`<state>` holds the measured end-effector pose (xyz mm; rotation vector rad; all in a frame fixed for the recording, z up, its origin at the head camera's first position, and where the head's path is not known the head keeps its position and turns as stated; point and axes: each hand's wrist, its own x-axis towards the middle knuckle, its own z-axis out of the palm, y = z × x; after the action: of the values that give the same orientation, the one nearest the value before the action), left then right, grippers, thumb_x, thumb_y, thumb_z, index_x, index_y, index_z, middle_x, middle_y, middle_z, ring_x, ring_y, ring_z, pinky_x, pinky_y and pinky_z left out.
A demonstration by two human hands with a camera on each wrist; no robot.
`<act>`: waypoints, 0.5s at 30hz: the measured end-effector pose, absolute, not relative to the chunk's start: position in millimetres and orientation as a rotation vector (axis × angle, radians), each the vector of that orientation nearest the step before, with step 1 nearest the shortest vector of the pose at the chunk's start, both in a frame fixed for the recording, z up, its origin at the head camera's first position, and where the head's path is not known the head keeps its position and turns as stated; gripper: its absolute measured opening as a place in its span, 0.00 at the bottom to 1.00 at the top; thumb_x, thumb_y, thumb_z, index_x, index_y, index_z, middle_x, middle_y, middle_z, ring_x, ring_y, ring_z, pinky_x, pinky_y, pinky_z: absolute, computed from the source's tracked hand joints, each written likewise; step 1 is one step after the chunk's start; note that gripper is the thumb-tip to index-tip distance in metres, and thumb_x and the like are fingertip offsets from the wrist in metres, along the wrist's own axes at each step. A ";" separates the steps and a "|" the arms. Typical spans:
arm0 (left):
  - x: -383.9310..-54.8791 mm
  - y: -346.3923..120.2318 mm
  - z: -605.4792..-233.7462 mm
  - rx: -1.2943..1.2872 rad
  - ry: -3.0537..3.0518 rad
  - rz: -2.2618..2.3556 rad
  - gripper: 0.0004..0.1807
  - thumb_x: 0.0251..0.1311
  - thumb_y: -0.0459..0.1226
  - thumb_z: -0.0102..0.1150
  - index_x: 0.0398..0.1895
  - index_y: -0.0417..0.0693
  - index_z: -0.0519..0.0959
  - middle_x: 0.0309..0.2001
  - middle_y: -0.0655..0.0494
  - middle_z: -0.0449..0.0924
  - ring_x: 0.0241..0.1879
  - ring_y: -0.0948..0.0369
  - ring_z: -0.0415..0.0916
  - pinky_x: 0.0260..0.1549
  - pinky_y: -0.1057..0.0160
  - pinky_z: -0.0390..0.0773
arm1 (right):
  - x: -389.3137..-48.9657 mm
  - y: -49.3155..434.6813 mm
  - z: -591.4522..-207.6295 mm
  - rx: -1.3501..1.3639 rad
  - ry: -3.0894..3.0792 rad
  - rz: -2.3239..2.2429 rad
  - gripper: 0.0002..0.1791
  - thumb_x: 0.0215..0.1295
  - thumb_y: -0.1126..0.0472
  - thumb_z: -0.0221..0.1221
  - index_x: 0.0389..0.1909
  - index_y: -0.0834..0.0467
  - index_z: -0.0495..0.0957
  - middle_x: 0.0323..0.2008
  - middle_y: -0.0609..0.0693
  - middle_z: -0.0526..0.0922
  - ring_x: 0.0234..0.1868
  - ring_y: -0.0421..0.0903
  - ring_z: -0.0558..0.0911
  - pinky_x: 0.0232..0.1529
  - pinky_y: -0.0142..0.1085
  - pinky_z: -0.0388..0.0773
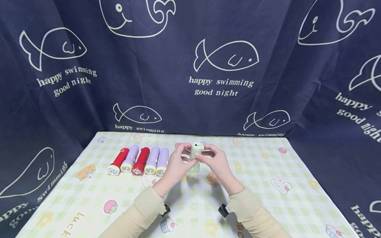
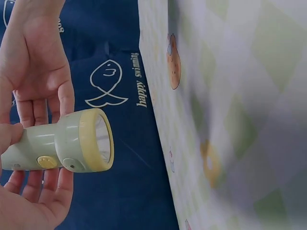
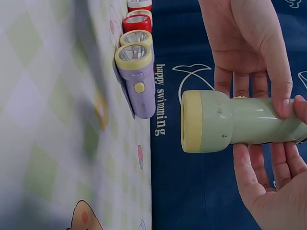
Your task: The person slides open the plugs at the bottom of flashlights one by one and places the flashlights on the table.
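A pale green flashlight (image 1: 195,150) with a yellow rim is held upright above the table, its lens end down. My left hand (image 1: 176,162) grips its body from the left, thumb in front and fingers behind. From the other side my right hand (image 1: 216,161) holds it too, thumb tip on the body near the upper end. The left wrist view shows a yellow button on the flashlight (image 2: 47,146) and its clear lens. In the right wrist view the head of the flashlight (image 3: 206,121) hangs apart from the cloth.
To the left lies a row of several flashlights, two red (image 1: 140,161) and three purple (image 1: 152,160), lens ends toward me. A checked cloth with cartoon prints covers the table (image 1: 190,211). Behind it hangs a dark blue curtain (image 1: 172,82) with white fish drawings.
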<state>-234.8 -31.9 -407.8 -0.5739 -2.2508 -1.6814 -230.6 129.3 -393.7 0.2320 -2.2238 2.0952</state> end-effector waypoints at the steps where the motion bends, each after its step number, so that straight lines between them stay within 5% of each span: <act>1: -235.0 -32.1 -408.3 -0.580 -2.248 -1.680 0.23 0.48 0.34 0.70 0.49 0.46 0.73 0.42 0.53 0.79 0.41 0.60 0.77 0.36 0.62 0.82 | -230.5 129.2 -393.6 0.230 -2.230 2.085 0.22 0.52 0.63 0.69 0.48 0.63 0.77 0.47 0.55 0.78 0.45 0.47 0.79 0.44 0.39 0.82; 15: -232.0 -34.5 -402.6 -0.615 -2.266 -1.661 0.23 0.49 0.34 0.70 0.49 0.47 0.74 0.44 0.53 0.79 0.42 0.58 0.78 0.39 0.61 0.81 | -228.7 132.3 -389.8 0.283 -2.293 2.040 0.22 0.54 0.64 0.67 0.50 0.62 0.75 0.50 0.54 0.77 0.47 0.47 0.77 0.47 0.39 0.80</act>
<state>-232.0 -34.5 -402.6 -0.6154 -2.2658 -1.6611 -228.7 132.3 -389.8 0.2828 -2.2933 2.0397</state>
